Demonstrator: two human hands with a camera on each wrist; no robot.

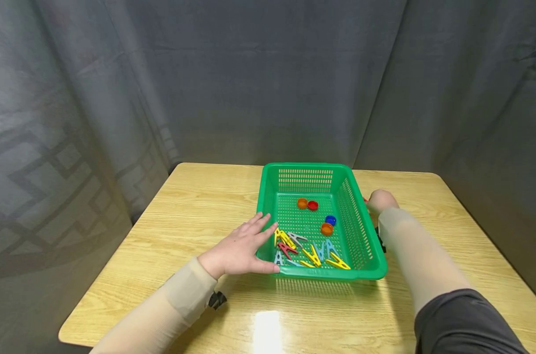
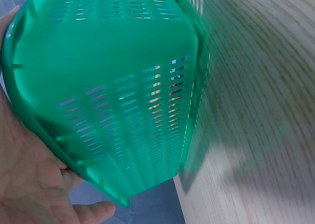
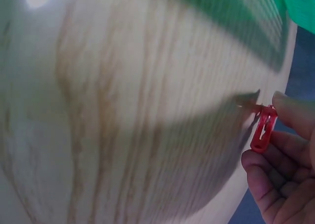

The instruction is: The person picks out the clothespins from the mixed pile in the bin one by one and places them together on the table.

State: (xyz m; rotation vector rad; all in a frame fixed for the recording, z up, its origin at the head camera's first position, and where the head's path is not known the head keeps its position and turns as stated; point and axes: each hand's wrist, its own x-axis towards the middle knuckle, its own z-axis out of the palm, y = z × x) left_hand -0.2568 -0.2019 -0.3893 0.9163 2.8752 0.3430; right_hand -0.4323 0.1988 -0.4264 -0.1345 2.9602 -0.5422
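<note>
L hand (image 1: 240,250) lies flat, fingers straight, vs green basket (image 1: 360,231) on worktop (image 1: 197,206). R hand (image 3: 285,165) pinches red peg (image 3: 263,129) beside basket.

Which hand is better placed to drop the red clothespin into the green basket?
Right. The right hand already pinches the red clothespin beside the green basket, while the left hand rests flat against its near left corner.

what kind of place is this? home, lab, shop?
Most likely a staged recording setup, not a home. A grey curtain closes off every side behind a small wooden table, and the only props are a green basket of clothes pegs and bottle caps.
</note>
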